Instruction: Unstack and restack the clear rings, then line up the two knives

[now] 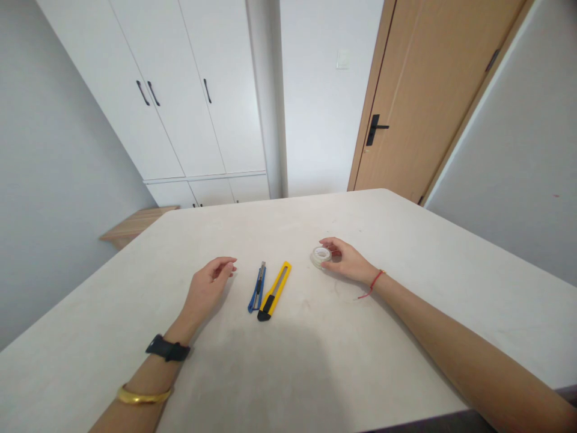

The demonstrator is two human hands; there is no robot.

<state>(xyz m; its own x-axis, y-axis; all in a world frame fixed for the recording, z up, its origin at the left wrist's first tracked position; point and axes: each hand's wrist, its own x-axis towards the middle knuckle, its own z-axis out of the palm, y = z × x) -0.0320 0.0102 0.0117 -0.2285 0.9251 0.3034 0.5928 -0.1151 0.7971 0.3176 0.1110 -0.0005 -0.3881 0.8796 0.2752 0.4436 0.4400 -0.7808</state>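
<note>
My right hand [349, 260] has its thumb and fingers around the near right side of a roll of clear tape [316, 257], which lies flat on the white table [288, 373]. To the left, my left hand [211, 282] rests on the tabletop with loosely curled fingers and nothing visible in it. Closest to that hand is a small blue utility knife [257, 288], with a larger yellow utility knife [276, 290] beside it. Both knives lie between my hands, pointing away from me; the yellow one has a black end toward me.
Beyond the table stand white cabinets [198, 132] with dark handles. A wooden door [419, 90] with a black handle is at the back right. At the far left, a wooden surface [135, 224] sits past the table edge.
</note>
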